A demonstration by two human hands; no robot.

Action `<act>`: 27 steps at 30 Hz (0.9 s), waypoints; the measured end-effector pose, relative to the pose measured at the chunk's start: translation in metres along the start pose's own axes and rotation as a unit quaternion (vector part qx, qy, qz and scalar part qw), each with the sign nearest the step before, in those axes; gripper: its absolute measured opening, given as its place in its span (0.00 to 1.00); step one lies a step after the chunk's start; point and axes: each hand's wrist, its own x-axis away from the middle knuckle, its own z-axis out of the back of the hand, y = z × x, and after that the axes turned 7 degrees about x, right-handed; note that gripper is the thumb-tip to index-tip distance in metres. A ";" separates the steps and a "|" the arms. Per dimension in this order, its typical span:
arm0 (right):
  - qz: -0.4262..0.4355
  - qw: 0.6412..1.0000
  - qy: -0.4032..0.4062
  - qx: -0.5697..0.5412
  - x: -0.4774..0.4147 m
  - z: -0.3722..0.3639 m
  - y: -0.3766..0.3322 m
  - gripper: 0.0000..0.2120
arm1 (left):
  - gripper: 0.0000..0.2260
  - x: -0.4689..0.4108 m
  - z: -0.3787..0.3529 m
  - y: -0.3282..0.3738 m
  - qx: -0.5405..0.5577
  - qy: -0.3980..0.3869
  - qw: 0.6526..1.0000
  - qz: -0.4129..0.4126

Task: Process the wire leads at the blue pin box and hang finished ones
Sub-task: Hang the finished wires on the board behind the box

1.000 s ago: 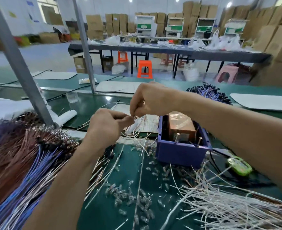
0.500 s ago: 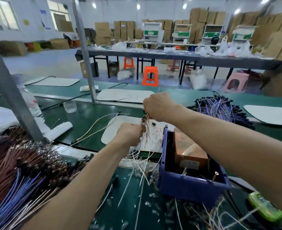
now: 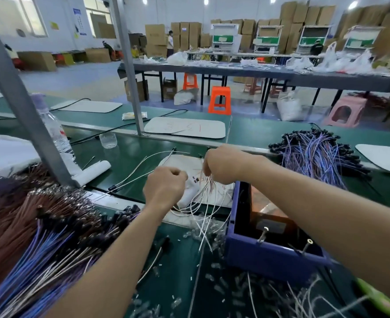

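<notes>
The blue pin box (image 3: 253, 253) stands on the green bench at the right, with a brown block and two metal pins inside. My right hand (image 3: 224, 166) is raised just beyond its far left corner and grips a bunch of thin white wire leads (image 3: 203, 203) that hang down in loops. My left hand (image 3: 164, 187) is close to the left of that bunch, fingers curled; whether it pinches a lead is hidden. More white leads (image 3: 288, 297) lie loose in front of the box.
A thick bundle of brown and blue wires (image 3: 28, 230) fills the left. Purple wires with black ends (image 3: 315, 154) lie far right. Small clear sleeves (image 3: 214, 278) litter the bench. A slanted metal post (image 3: 28, 115), a water bottle (image 3: 56, 136) and a green tool (image 3: 377, 297) are nearby.
The view has tilted up and moved closer. Both hands have moved away from me with the leads; they have drawn slightly apart, and the leads now hang lower beside the box.
</notes>
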 end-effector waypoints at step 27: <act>0.090 0.988 0.097 -0.078 0.045 -0.102 -0.197 0.08 | 0.13 0.155 0.100 -0.162 -0.171 0.046 0.978 -0.111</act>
